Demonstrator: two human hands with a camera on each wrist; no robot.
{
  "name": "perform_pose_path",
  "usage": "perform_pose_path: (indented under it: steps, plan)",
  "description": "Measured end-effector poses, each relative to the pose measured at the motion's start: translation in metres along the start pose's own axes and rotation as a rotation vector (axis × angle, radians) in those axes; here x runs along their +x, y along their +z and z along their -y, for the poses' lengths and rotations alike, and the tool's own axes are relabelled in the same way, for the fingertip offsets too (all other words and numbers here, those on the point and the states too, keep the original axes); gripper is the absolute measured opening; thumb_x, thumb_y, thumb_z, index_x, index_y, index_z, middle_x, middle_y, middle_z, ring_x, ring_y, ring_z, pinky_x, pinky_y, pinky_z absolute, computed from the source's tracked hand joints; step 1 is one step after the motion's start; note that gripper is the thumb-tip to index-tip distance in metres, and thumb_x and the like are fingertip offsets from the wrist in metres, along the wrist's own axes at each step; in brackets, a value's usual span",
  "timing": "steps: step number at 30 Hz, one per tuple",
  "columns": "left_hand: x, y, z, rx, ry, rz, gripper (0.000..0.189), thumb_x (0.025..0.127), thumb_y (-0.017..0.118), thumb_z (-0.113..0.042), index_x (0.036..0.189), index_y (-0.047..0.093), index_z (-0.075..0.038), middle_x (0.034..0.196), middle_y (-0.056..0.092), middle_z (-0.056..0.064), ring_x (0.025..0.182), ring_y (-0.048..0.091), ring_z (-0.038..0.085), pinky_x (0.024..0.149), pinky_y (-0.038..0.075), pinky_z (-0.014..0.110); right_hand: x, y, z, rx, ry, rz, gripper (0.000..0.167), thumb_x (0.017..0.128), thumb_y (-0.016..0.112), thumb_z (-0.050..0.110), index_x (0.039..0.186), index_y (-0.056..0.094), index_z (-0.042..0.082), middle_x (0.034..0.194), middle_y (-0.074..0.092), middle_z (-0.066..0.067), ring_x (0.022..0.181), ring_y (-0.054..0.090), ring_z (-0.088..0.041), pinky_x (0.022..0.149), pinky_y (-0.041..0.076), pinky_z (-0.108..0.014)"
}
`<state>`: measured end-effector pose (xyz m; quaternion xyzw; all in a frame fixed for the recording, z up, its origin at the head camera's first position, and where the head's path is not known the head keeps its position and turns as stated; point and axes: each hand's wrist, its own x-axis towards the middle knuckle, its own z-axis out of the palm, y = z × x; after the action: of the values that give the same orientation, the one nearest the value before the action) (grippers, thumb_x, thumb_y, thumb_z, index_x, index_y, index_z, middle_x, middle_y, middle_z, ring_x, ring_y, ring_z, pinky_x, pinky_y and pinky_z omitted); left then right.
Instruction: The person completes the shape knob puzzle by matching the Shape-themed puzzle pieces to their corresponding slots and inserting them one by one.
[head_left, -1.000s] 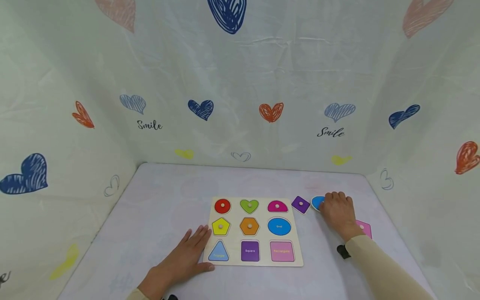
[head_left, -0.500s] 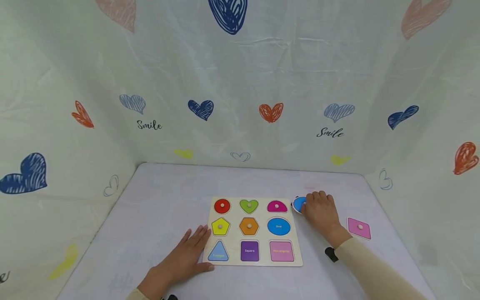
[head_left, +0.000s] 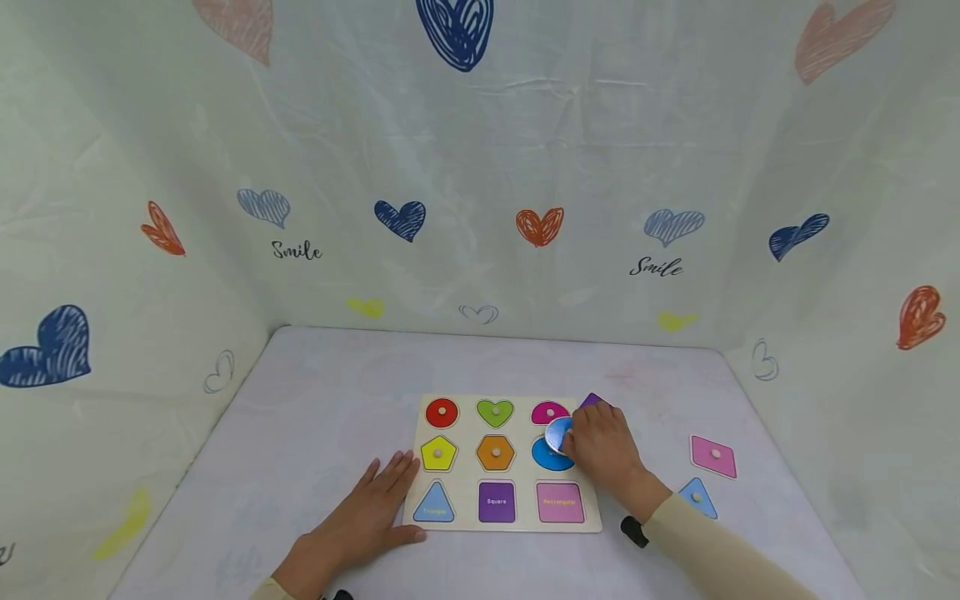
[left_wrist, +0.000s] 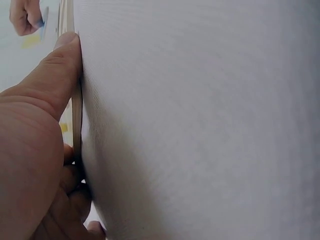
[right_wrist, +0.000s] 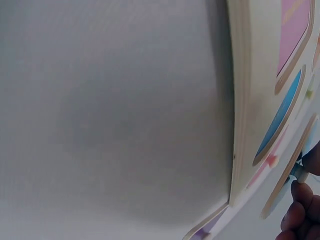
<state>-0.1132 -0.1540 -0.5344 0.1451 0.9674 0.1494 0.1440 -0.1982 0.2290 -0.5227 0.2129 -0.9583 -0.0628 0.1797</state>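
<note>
1. I am holding a blue oval wooden puzzle piece [head_left: 558, 434] tilted up on edge, its pale underside turning toward the left, its long axis running roughly up and away from the board rather than lying flat.
2. The piece is hovering right over the blue oval recess [head_left: 545, 454] in the middle row, right column of the pale wooden shape-puzzle board [head_left: 465, 467].
3. My right hand [head_left: 600, 450] is curling its fingers around the piece's far side, pinching it; in the right wrist view my fingertips [right_wrist: 297, 210] are gripping a small peg, though the grip itself is largely hidden.
4. My left hand [head_left: 360, 525] is lying flat on the white tabletop [head_left: 315, 417] with fingers straight, thumb pressing against the board's left edge [left_wrist: 76, 115].
5. The purple diamond-shaped piece [head_left: 592, 401] is peeking out just behind my right hand, beside the board's top right corner.
6. A pink square piece [head_left: 713, 456] and a light blue triangle piece [head_left: 697, 497] are lying on the tabletop to the right, near each other and well apart from the board.
</note>
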Motion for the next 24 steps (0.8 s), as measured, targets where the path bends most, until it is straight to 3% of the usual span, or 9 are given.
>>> perform_pose_path:
  steps: [9,17,24]
  plan:
    - [0.000,-0.002,-0.001,-0.012,-0.004,0.007,0.110,0.082,0.082,-0.061,0.167,0.032,-0.013,0.174,0.030,0.005,0.164,0.019,0.029,0.133,0.010,0.055,-0.003,0.004,0.020,0.031,-0.034,0.047,0.031,0.089,0.082,0.029,0.093,0.066,0.003,0.084,0.062,-0.008,0.085,0.054,-0.024,0.072,0.045,-0.037]
    - [0.002,0.001,0.001,-0.009,0.000,0.005,0.111,0.081,0.083,-0.061,0.167,0.031,-0.014,0.175,0.029,0.004,0.164,0.018,0.029,0.133,0.009,0.055,-0.002,0.006,0.024,0.032,-0.035,0.080,0.030,0.092,0.080,0.028,0.094,0.066,0.002,0.080,0.057,-0.006,0.079,0.046,-0.022,0.068,0.037,-0.034]
    - [0.002,0.002,0.002,-0.019,0.002,0.003,0.111,0.081,0.083,-0.062,0.167,0.030,-0.014,0.175,0.029,0.004,0.164,0.017,0.029,0.133,0.009,0.055,-0.002,0.005,0.027,0.027,-0.033,0.087,0.032,0.091,0.081,0.030,0.098,0.067,0.002,0.081,0.059,-0.006,0.081,0.048,-0.021,0.069,0.038,-0.033]
